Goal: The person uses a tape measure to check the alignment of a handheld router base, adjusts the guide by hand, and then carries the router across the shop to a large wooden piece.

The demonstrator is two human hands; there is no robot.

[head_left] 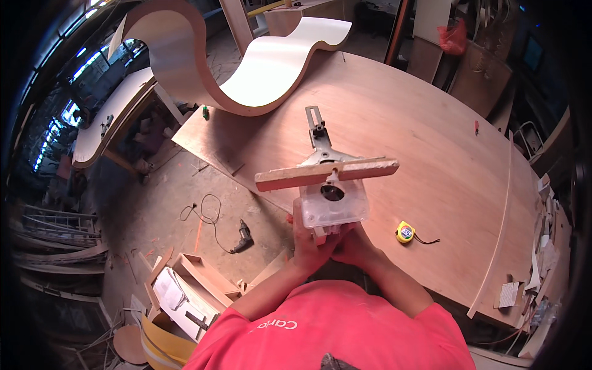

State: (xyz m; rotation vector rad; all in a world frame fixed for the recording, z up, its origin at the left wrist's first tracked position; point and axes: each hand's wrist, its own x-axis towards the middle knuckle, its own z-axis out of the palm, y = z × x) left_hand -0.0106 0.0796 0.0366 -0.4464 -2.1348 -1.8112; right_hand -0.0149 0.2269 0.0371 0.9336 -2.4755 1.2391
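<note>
I hold a hand power tool, probably a router, up in front of my chest, its clear plastic base (320, 213) and dark central opening facing me. A metal bracket (320, 148) with a slotted arm sticks out from it, and a wooden strip (283, 177) is fixed across it. My left hand (305, 246) is closed round the tool's body from the left, my right hand (348, 243) from the right, both partly hidden by it. A yellow tape measure (404, 232) lies on the plywood to the right.
A large plywood sheet (431, 154) spans the bench, with a white S-curved panel (265, 71) at its far left and a long strip (493, 246) along its right. A drill (242, 237) with cord lies on the floor. Wooden boxes (197, 277) stand at lower left.
</note>
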